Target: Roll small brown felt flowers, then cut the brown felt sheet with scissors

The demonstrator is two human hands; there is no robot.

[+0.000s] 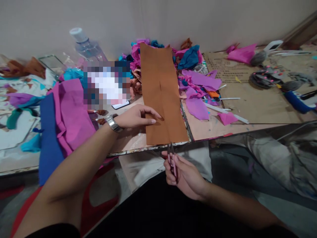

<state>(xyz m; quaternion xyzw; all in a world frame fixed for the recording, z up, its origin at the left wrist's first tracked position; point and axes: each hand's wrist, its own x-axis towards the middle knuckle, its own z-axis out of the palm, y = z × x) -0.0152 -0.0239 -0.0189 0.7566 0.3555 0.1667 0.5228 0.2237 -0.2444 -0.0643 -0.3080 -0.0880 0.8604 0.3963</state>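
Observation:
A long brown sheet (pixel 160 89), paper or cloth, lies lengthwise across the table with its near end at the front edge. A dark slit or crease runs along its middle. My left hand (pixel 138 116), below a metal watch (pixel 114 123), rests on the sheet's left part with fingers extended and apart. Just below the near edge, my right hand (pixel 184 175) grips a pair of scissors (pixel 172 163). Their blades are slightly parted and point away from me, at the near edge of the sheet; whether they touch it I cannot tell.
Pink sheets (pixel 74 115) and a blue sheet (pixel 50 132) hang over the table's front on the left. Behind stand a plastic bottle (pixel 89 46) and crumpled colored scraps (pixel 189 58). Purple pieces (pixel 198 102), white sticks (pixel 228 113) and cardboard (pixel 237 96) lie to the right. A red stool (pixel 91 208) is below.

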